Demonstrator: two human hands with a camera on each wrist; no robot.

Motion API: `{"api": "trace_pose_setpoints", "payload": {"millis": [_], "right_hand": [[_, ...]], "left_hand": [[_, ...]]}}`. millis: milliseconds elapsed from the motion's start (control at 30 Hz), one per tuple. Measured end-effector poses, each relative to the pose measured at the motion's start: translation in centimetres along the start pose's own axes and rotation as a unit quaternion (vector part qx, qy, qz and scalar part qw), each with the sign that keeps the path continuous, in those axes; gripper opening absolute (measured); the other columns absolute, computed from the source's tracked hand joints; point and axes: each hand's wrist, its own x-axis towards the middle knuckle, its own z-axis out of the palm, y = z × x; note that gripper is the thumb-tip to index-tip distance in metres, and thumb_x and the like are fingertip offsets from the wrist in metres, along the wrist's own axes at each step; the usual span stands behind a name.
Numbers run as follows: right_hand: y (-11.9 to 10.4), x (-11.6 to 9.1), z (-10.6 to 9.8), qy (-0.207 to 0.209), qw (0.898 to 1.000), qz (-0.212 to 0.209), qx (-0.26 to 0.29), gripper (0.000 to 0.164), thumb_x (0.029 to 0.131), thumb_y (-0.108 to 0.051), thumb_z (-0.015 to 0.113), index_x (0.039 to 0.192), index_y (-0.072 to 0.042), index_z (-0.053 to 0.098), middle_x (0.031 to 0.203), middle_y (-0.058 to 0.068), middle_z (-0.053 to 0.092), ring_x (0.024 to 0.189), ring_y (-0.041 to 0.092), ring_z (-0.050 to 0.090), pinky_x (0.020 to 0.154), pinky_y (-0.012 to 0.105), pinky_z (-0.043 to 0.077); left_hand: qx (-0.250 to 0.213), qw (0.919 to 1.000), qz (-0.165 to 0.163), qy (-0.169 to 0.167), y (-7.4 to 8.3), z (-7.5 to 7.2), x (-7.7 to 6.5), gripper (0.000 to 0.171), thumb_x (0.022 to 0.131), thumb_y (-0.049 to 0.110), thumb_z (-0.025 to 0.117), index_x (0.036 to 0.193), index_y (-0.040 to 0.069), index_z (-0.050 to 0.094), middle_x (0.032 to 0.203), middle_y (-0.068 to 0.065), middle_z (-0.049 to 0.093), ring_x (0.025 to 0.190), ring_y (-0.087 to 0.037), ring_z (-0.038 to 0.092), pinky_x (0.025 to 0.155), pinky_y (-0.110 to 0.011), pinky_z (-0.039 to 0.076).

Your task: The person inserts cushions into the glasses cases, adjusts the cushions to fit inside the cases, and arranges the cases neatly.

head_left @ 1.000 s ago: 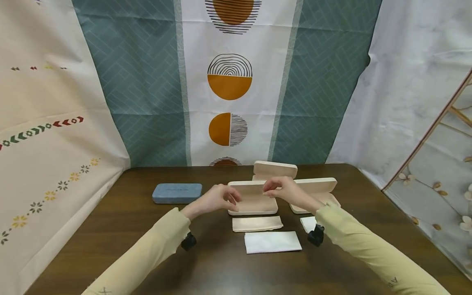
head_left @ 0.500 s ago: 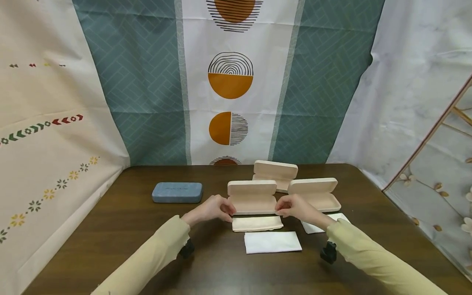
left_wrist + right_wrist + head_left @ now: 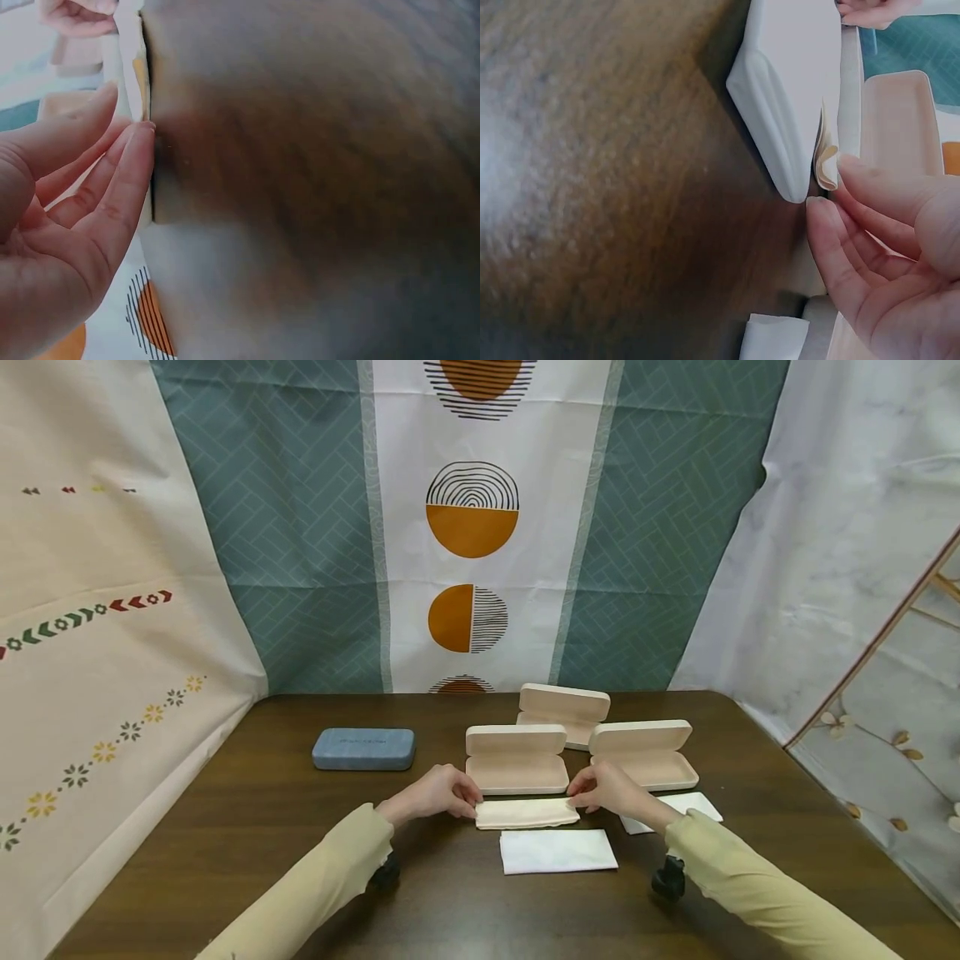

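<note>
A cream folded cloth (image 3: 527, 813) lies on the table in the head view, just in front of the middle opened eyeglass case (image 3: 517, 770). At its left end is my left hand (image 3: 442, 792); in the left wrist view the fingertips (image 3: 144, 129) meet the cloth's end, thumb held apart from them. My right hand (image 3: 606, 787) is at the other end. The right wrist view has the thumb (image 3: 855, 169) right at the cloth's folded end (image 3: 826, 169), with a gap between thumb and fingers. A white folded cloth (image 3: 558, 852) lies nearer me.
Two more opened beige cases stand behind and to the right, the rear case (image 3: 566, 703) and the right case (image 3: 645, 760). A shut blue case (image 3: 363, 749) is at the left. Another white cloth (image 3: 693, 804) lies partly under my right forearm. A patterned curtain (image 3: 315, 568) hangs behind the table.
Both hands have come down from over the middle case toward me, to the two ends of the cream cloth. The right hand has also shifted rightward. The cases stay where they were.
</note>
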Motion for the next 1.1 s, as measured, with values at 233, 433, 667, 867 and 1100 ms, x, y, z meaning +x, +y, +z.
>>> {"api": "trace_pose_setpoints", "payload": {"millis": [233,433,667,867,1100], "right_hand": [[0.0,0.1,0.2,0.005,1.000,0.006,0.009,0.012,0.077,-0.003,0.071,0.085,0.004,0.066,0.074,0.004,0.062,0.059,0.017,0.057,0.052,0.030,0.050],[0.1,0.0,0.3,0.011,1.000,0.001,-0.022,0.010,0.076,-0.007,0.072,0.080,-0.001,0.066,0.067,0.000,0.060,0.053,0.015,0.052,0.048,0.029,0.047],[0.2,0.1,0.5,0.008,0.999,-0.013,-0.032,0.013,0.075,-0.007,0.073,0.076,-0.004,0.061,0.063,-0.002,0.056,0.052,0.012,0.049,0.047,0.027,0.045],[-0.1,0.1,0.5,-0.005,1.000,-0.017,-0.005,0.012,0.077,-0.003,0.071,0.078,-0.002,0.059,0.066,0.000,0.057,0.056,0.013,0.051,0.052,0.027,0.046],[0.0,0.3,0.1,0.000,0.998,-0.041,0.046,0.011,0.077,0.003,0.068,0.081,0.001,0.058,0.072,0.003,0.057,0.064,0.014,0.053,0.056,0.025,0.046]], "left_hand": [[0.010,0.9997,-0.009,0.019,-0.3,0.1,0.1,0.015,0.075,0.000,0.071,0.089,-0.004,0.067,0.068,-0.004,0.061,0.057,-0.013,0.055,0.055,-0.026,0.050],[0.008,0.9994,-0.025,0.023,-0.2,0.6,0.3,0.010,0.077,0.001,0.070,0.086,-0.002,0.067,0.067,-0.003,0.059,0.056,-0.015,0.055,0.055,-0.027,0.050],[0.024,0.9986,-0.022,0.042,0.2,1.4,0.1,0.008,0.075,-0.002,0.071,0.076,-0.001,0.063,0.062,-0.002,0.056,0.052,-0.014,0.053,0.051,-0.027,0.049],[0.030,0.9978,-0.025,0.055,0.5,1.8,0.0,0.012,0.073,-0.004,0.071,0.071,0.001,0.061,0.060,-0.001,0.055,0.050,-0.014,0.053,0.049,-0.026,0.048],[0.013,0.9992,-0.016,0.035,0.5,1.0,0.0,0.011,0.075,-0.002,0.070,0.074,0.003,0.059,0.064,0.000,0.056,0.053,-0.010,0.052,0.051,-0.025,0.047]]}}
